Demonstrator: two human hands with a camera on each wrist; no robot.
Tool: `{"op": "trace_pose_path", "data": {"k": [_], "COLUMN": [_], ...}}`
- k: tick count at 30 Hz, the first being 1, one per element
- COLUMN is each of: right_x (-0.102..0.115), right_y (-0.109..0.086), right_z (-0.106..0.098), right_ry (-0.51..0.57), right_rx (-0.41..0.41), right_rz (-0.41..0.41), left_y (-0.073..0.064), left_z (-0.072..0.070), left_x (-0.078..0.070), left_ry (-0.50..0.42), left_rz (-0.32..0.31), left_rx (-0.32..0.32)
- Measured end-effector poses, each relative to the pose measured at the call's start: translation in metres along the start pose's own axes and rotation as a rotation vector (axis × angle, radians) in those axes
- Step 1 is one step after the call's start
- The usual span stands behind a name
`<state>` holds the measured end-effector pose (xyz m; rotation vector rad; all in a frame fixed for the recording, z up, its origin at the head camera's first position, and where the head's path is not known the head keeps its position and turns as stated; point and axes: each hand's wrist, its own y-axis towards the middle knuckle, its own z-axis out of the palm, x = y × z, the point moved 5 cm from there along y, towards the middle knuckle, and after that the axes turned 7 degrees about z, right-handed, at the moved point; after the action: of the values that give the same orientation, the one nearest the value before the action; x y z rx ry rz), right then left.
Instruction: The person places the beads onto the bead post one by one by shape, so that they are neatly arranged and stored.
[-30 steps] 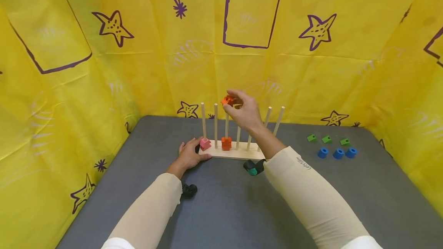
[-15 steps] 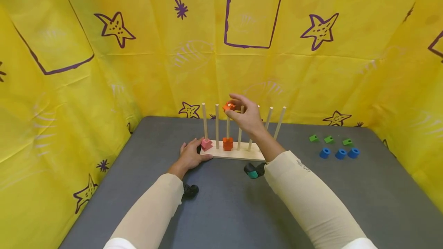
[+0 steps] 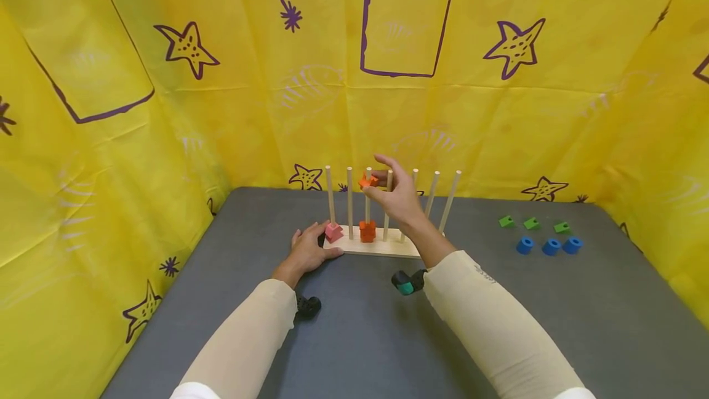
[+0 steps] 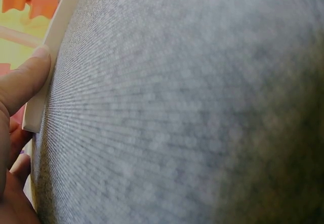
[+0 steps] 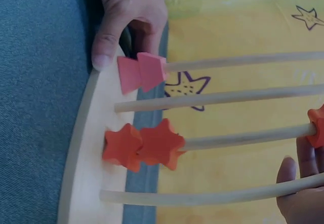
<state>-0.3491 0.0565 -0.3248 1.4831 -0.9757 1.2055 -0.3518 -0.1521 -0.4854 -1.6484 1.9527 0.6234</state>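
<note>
A wooden peg board (image 3: 382,247) stands on the table with several upright pegs. My left hand (image 3: 307,251) grips its left end, thumb on the front edge and fingers behind, as the right wrist view also shows. Near the top of the third peg from the left, my right hand (image 3: 401,199) pinches an orange star bead (image 3: 368,181); the peg runs through it. Two orange star beads (image 5: 161,144) sit at the foot of that same peg. Two pink trapezoid beads (image 5: 151,72) are on the leftmost peg. The right forearm hides the board's right end.
On the grey table (image 3: 354,337), three green beads (image 3: 532,223) and three blue cylinder beads (image 3: 551,247) lie in two rows at the right. A yellow patterned cloth (image 3: 244,116) rises behind the table and at both sides.
My right hand has come down a little with the orange star bead, from over the third peg's tip to just below it. The left hand keeps its grip on the board.
</note>
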Motion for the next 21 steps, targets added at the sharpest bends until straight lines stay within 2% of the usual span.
{"op": "trace_pose_path", "data": {"k": [8,21], "right_x": [-0.04,-0.066], "right_y": [0.01,0.003], "right_z": [-0.002,0.0], "right_ry": [0.02,-0.023], "right_rx": [-0.016,-0.04], "right_rz": [0.048,0.099], "left_y": [0.001,0.001], "left_z": [0.0,0.0], "left_x": [0.001,-0.001], "left_ry": [-0.007,0.011], "left_rz": [-0.003,0.003], "left_rx": [0.001,0.002]}}
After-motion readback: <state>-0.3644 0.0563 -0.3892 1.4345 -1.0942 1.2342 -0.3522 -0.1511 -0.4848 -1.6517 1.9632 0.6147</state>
